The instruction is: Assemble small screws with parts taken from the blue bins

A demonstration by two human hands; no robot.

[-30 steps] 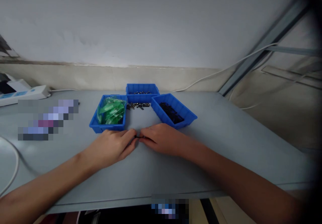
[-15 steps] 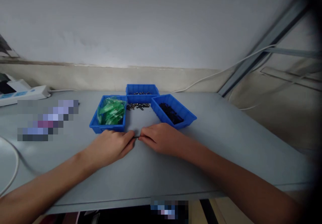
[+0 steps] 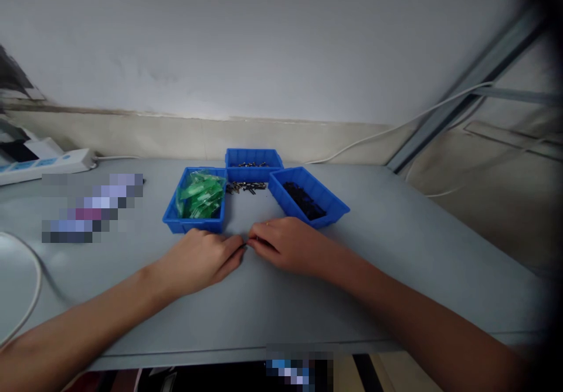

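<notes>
Just in front of the bins, my left hand and my right hand are closed in pinches, fingertips almost meeting. Between them shows the tip of a small thin dark piece; the fingers hide most of it, so its kind is unclear. Behind my left hand stands a blue bin holding clear plastic with green pieces. Beyond my right hand an angled blue bin contains small black parts. A third blue bin at the back has small metallic parts inside.
Loose small metallic and dark parts lie before the back bin. At left are a white power strip, a pixelated object and a white cable. A wall rises behind the grey table; a metal post stands right.
The whole view has shifted slightly, so the bins appear a little further right. My fingertips have drawn a bit closer together, and less of the dark piece shows between them.
</notes>
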